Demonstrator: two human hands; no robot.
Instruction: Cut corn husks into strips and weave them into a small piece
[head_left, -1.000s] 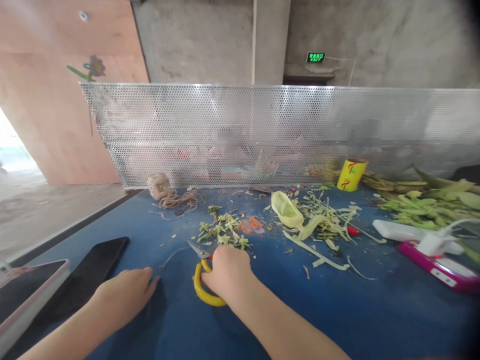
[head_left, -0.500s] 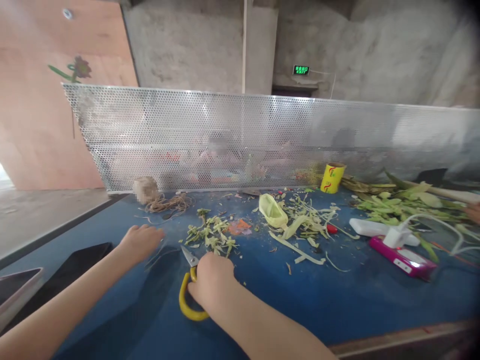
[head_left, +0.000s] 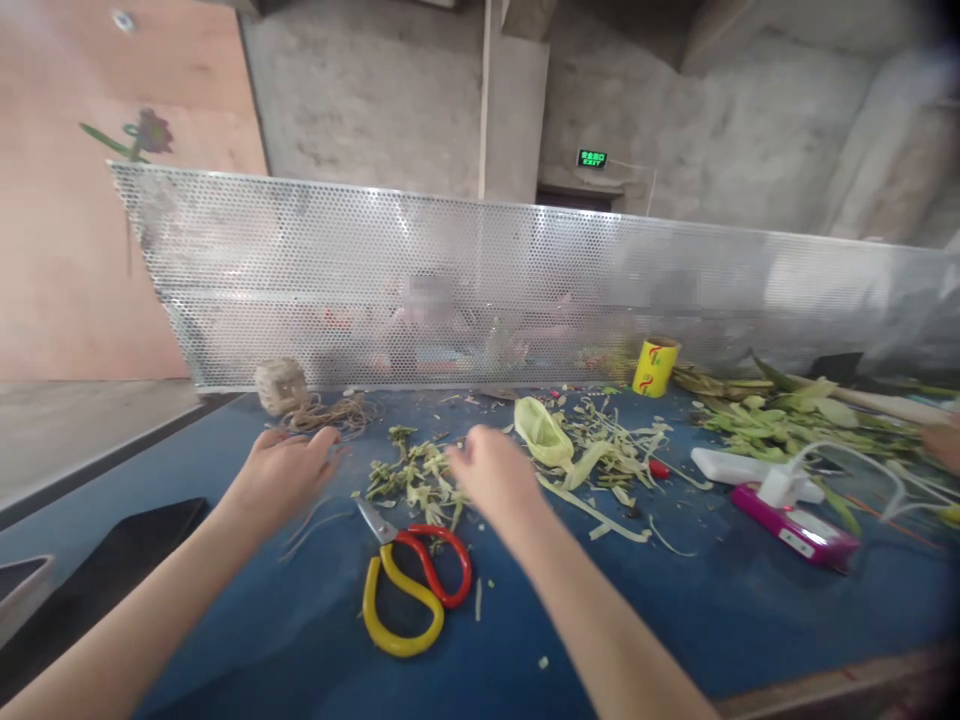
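My left hand (head_left: 289,472) hovers over the table's left part, in front of the twine (head_left: 334,412). Its fingers are bent with gaps between them, and nothing shows in them. My right hand (head_left: 501,478) is at the right edge of a small heap of green plant scraps (head_left: 416,470). Its fingers are curled in, and whatever they hold, if anything, is hidden. Between my forearms a pair of scissors (head_left: 388,545) lies on the blue table (head_left: 517,620), one handle loop yellow and the other red. A pale green hollow husk (head_left: 541,432) rests just beyond my right hand.
A perforated metal screen (head_left: 337,260) borders the table's back. Leafy strips (head_left: 615,450), a yellow roll (head_left: 655,367) and a magenta power strip (head_left: 795,525) with a white cable are on the right. A dark flat object (head_left: 135,560) lies at left; another person's hand (head_left: 941,440) shows far right.
My right hand has let go of the scissors and moved up and right to the plant scraps. The scissors lie on the table. My left hand has shifted slightly, its fingers more bent.
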